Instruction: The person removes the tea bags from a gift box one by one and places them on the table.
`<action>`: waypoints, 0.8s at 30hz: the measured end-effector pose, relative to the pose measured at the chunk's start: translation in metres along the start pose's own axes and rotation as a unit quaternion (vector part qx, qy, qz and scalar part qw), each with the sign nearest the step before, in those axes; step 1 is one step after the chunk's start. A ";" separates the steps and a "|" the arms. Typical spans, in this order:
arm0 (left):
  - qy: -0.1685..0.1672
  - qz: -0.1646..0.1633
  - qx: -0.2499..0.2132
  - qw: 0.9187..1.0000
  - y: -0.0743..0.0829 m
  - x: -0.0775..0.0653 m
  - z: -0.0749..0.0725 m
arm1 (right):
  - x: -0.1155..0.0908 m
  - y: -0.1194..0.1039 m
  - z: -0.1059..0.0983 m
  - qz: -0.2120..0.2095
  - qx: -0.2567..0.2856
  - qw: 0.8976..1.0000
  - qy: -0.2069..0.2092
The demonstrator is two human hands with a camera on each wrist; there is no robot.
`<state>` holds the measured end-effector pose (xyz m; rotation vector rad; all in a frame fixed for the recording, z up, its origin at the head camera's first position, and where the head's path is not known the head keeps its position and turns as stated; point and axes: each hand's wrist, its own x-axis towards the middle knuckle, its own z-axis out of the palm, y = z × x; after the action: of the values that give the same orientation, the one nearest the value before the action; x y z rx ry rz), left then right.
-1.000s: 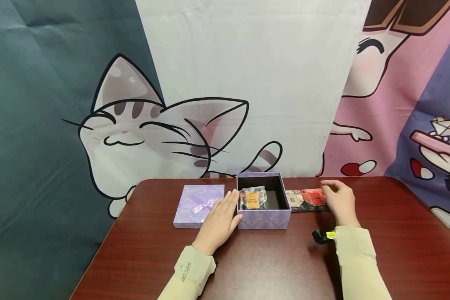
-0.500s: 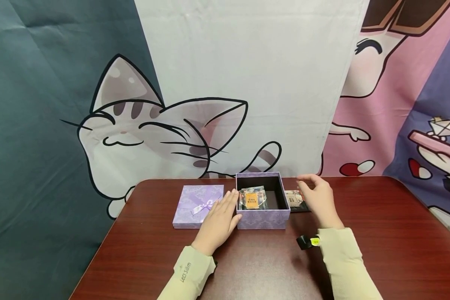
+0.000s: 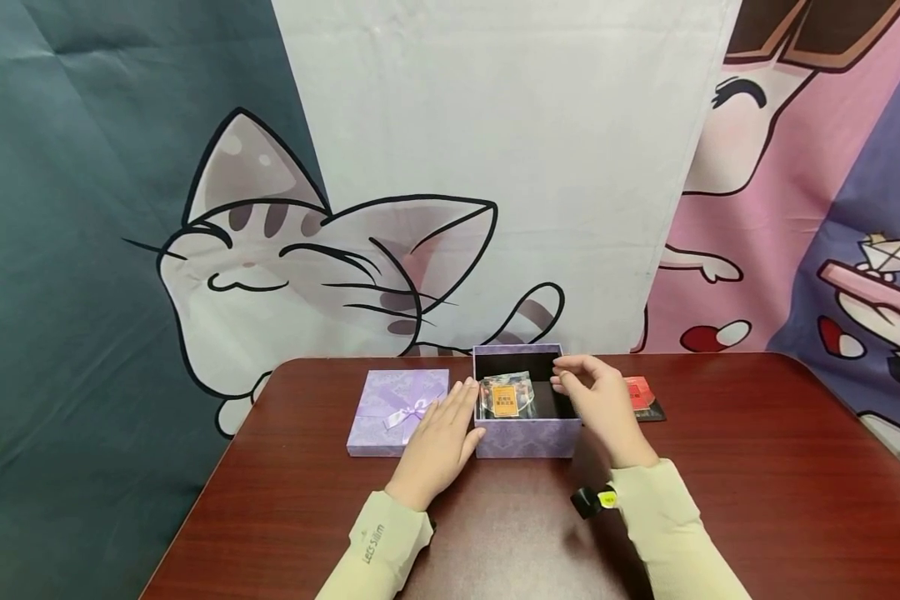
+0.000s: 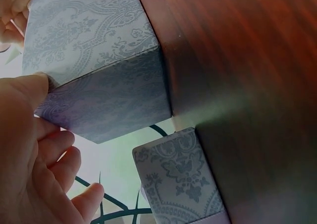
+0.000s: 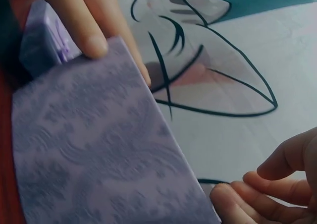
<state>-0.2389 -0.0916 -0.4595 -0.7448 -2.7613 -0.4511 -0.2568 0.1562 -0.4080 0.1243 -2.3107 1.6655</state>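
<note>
A purple patterned gift box [image 3: 528,439] with a black interior stands uncovered on the table in the head view. Inside it, at the left, a small square packet [image 3: 506,402] with an orange label leans against the wall. My left hand [image 3: 435,442] rests with straight fingers along the box's left side; the thumb [image 4: 34,87] touches a corner in the left wrist view. Over the box's right rim hangs my right hand [image 3: 603,408], its fingers loosely bent, with no object visible between them. Behind it a red-labelled packet [image 3: 645,397] lies on the table, partly covered.
A purple lid [image 3: 397,408] with a ribbon bow lies left of the box, beneath the left hand's edge. The dark red wooden table [image 3: 292,500] ends at a cartoon-printed curtain [image 3: 570,167]. My right wrist bears a small black device [image 3: 587,502].
My right hand has moved left, from beside the red packet to above the box's right rim. It now hides the pale-labelled packet. My left hand, the box and the lid stay in place.
</note>
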 end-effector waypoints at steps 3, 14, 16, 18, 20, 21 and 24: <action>0.001 0.000 -0.001 1.000 0.000 0.001 -0.001 | -0.001 -0.001 0.009 0.000 -0.021 1.000 -0.011; 0.012 0.011 0.010 1.000 -0.002 0.001 -0.003 | -0.001 -0.001 0.020 -0.016 -0.133 0.991 -0.032; 0.010 0.011 0.011 1.000 -0.002 0.000 -0.003 | 0.000 -0.003 0.019 -0.002 -0.142 0.989 -0.048; 0.006 0.011 0.010 1.000 -0.002 -0.001 -0.002 | 0.001 -0.004 0.018 0.012 -0.152 0.986 -0.063; 0.006 0.012 0.009 1.000 -0.002 -0.002 0.000 | 0.005 -0.005 0.019 0.019 -0.163 0.983 -0.079; 0.007 0.013 0.008 1.000 -0.002 -0.002 0.000 | 0.008 -0.005 0.021 0.021 -0.169 0.982 -0.086; 0.009 0.014 0.006 1.000 -0.001 -0.001 -0.001 | 0.017 -0.004 0.026 0.022 -0.187 0.977 -0.105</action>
<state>-0.2385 -0.0934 -0.4596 -0.7708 -2.7315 -0.4345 -0.2767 0.1318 -0.4071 0.1764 -2.7588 1.2577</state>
